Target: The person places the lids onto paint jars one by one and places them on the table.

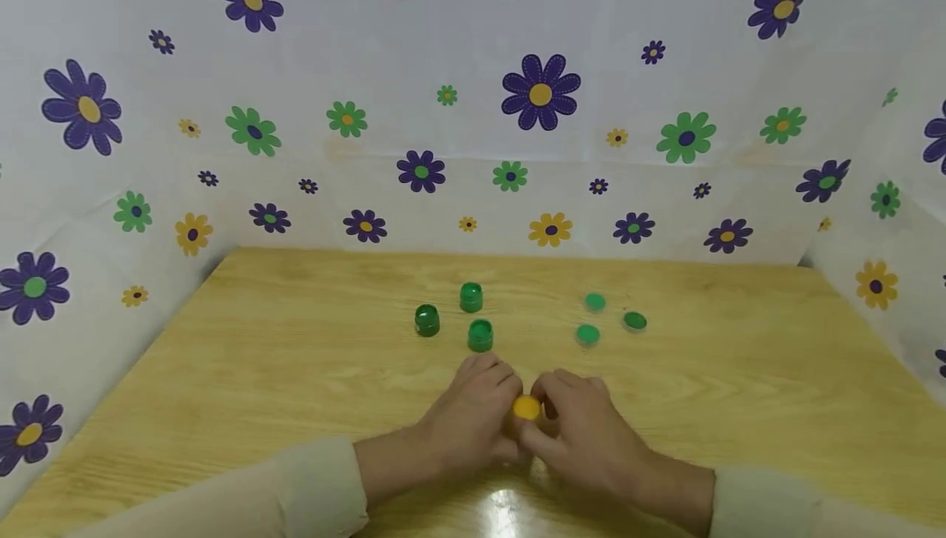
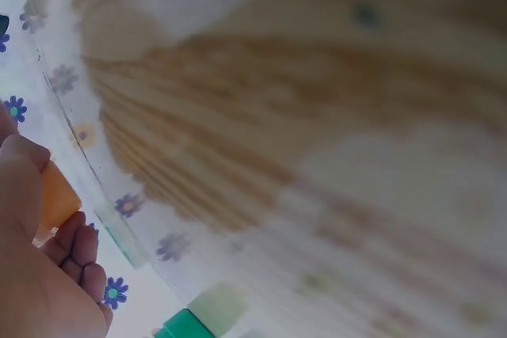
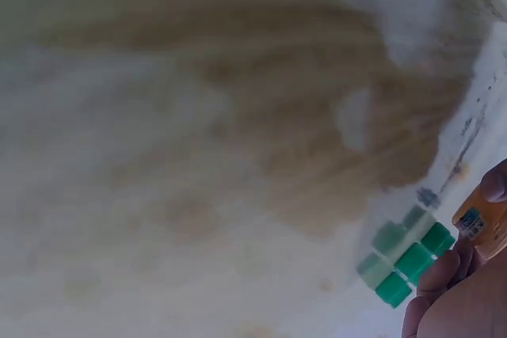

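Note:
A small yellow-orange paint jar (image 1: 526, 407) is held between both hands over the near middle of the table. My left hand (image 1: 476, 406) grips it from the left; in the left wrist view the thumb and curled fingers lie about the orange jar (image 2: 59, 195). From the right, my right hand (image 1: 584, 423) pinches it with thumb and fingers, and the right wrist view shows a small printed label on the jar (image 3: 483, 223). Just beyond the hands stand three green paint jars (image 1: 480, 336), upright and without lids. Three round green lids (image 1: 588, 335) lie to their right.
The wood-grain table (image 1: 259, 382) runs back to a white cloth (image 1: 473, 45) printed with purple, green and yellow flowers, which also hangs along both sides. Light reflects off the tabletop near the front edge.

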{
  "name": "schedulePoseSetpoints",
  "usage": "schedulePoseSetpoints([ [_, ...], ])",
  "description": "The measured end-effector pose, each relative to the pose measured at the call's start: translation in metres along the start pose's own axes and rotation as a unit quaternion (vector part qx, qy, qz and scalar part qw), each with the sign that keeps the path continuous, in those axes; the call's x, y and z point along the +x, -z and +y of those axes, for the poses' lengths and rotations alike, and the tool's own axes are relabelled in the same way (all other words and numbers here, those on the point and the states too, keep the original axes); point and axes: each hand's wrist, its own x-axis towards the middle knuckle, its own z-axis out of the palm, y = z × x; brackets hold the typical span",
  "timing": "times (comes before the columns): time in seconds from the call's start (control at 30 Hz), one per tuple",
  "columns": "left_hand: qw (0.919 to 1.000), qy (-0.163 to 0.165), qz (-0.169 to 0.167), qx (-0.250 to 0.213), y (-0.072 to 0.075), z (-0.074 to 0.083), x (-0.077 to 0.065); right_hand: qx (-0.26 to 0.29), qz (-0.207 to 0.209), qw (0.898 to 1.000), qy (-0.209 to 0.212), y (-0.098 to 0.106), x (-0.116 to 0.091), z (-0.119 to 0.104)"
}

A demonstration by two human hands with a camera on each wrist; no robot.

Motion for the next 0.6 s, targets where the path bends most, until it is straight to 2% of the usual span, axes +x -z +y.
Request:
schedulePoseSetpoints([
  [0.1,0.9999,0.011,0.004,-0.012,-0.003,-0.002,-0.002,0.037,-0.003,0.999,-0.023,-0.006,0.001,0.002],
  [0.17,0.9998,0.012,0.005,-0.017,-0.005,-0.002,-0.001,0.035,0.001,0.999,-0.017,-0.008,0.002,0.007],
  [0.27,0.9996,0.017,0.005,-0.02,-0.006,-0.002,0.0,-0.012,0.021,0.999,0.031,-0.011,0.002,0.017],
  [0.33,0.9996,0.018,0.007,-0.018,-0.007,-0.002,0.0,-0.066,0.046,0.994,0.078,-0.011,0.002,0.022],
  [0.43,0.9998,0.009,0.017,-0.001,-0.007,-0.002,0.0,-0.138,0.093,0.975,0.148,-0.011,0.004,0.028],
  [0.6,0.9981,-0.025,0.023,0.052,-0.007,-0.002,0.002,-0.223,0.15,0.93,0.253,-0.011,0.007,0.031],
])
